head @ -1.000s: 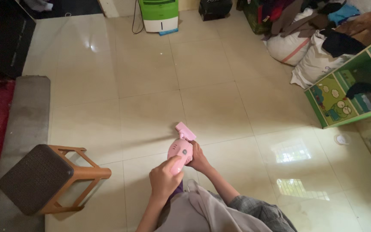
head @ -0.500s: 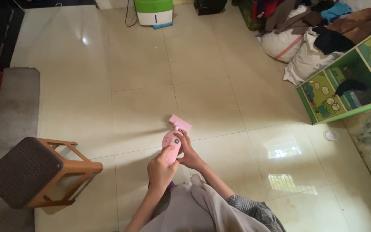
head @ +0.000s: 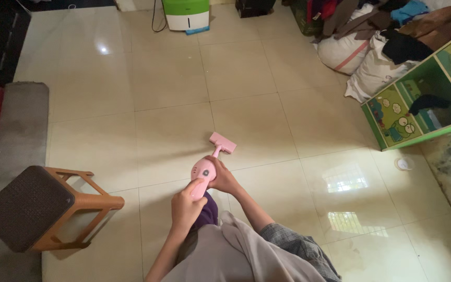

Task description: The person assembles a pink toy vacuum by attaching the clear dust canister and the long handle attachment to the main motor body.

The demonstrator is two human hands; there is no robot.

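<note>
Both hands close together low centre of frame, both clamped on a small pink handheld vacuum (head: 204, 175). Left hand (head: 185, 208) wraps the rear handle end, thumb along it; right hand (head: 224, 178) cups the round body from the right side. Vacuum sits between and just above the hands, its flat brush head (head: 223, 142) out ahead of them near the tiled floor (head: 173, 99); can't tell if it touches. Long axis runs lower left to upper right, head pointing toward the top of frame, slightly right. Grey trousers and checked sleeve at bottom edge.

Left of the hands, lower left: wooden stool (head: 43, 206) with dark woven seat, upright, well apart. Grey mat (head: 14, 125) and red rug along the left edge. Top centre: green-and-white appliance (head: 186, 13) with cord. Right side: green cubby shelf (head: 424, 99) with cartoon panels, dark cloth in one compartment, other contents unclear. Upper right: white sacks (head: 356, 57) topped with piled clothes. Small white round lid (head: 404, 164) on the floor just below the shelf.
</note>
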